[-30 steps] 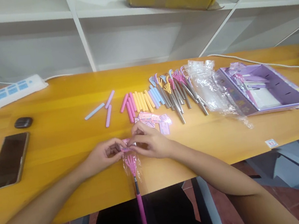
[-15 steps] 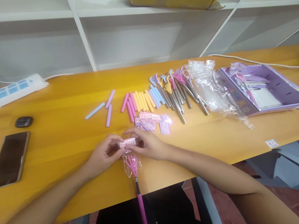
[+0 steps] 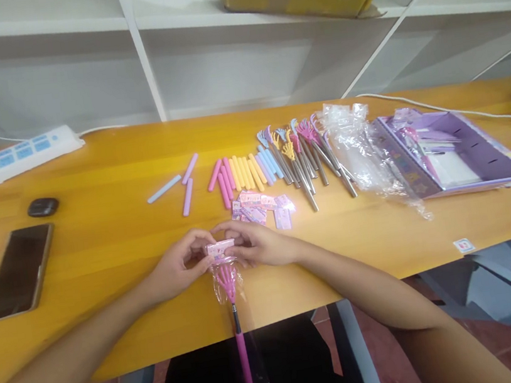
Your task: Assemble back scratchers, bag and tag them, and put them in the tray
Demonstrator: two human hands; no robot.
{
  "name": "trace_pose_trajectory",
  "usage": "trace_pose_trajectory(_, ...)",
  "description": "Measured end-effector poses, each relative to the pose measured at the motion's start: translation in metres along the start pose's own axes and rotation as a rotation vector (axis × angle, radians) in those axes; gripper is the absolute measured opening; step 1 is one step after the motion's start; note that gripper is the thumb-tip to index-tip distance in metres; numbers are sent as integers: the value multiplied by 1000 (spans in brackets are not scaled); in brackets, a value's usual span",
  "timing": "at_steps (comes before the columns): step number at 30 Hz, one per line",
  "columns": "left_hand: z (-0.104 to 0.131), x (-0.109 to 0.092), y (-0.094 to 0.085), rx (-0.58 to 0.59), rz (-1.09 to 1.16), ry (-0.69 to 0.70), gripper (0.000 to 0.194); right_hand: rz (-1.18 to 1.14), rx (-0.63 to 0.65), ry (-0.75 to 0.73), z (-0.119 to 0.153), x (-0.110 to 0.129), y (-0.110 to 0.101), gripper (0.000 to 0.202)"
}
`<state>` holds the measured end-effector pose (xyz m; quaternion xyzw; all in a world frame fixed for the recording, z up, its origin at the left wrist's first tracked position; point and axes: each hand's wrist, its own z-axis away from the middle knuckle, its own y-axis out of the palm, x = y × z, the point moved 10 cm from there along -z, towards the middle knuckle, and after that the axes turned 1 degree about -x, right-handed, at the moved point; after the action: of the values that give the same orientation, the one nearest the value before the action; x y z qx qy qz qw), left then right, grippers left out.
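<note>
Compared with one second earlier, the right hand (image 3: 260, 246) is a little lower and more to the right, and its fingers leave more of the printed face of the pink card (image 3: 219, 251) visible. Both hands pinch this card between thumb and fingers, the left hand (image 3: 181, 266) at its left end and the right hand at its right end. Just below the card is the pink back scratcher (image 3: 244, 361), inside a clear bag (image 3: 239, 284); its head is over the tabletop (image 3: 116, 249), and its handle reaches past the front edge, above the dark clothing of the lap. I cannot tell whether the card is inside the bag or around its top. Behind the hands lie loose cards (image 3: 257, 201), then coloured tubes (image 3: 246, 172) and, to the right, metal sticks (image 3: 303, 172) with small hand-shaped ends, just beside crumpled plastic bags (image 3: 357, 155) and a purple box (image 3: 501, 160)
</note>
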<state>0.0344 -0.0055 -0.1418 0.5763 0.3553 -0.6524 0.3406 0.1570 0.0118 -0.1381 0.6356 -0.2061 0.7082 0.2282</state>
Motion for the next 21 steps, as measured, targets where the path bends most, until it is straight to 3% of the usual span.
trace_pose_trajectory(4, 0, 3, -2, -3, 34, -38, 25, -8, 23, 26, 1, -5, -4, 42)
trace_pose_trajectory(7, 0, 6, -5, -16, 35, -55, 28, 41, -10, 98, 4, -8, -9, 30)
trace_pose_trajectory(11, 0, 9, -5, 12, 28, -77, 36, 84, 200, 267, 15, -9, 14, 30)
trace_pose_trajectory(14, 0, 7, -4, 51, 9, -77, 39, 120, 305, 284, 20, -1, 33, 30)
trace_pose_trajectory(17, 3, 7, -7, 57, 8, -84, 48, 157, 229, 259, 20, 2, 40, 27)
trace_pose_trajectory(21, 9, 15, -7, 117, 9, -153, 58, 167, 114, 307, 34, -14, 60, 26)
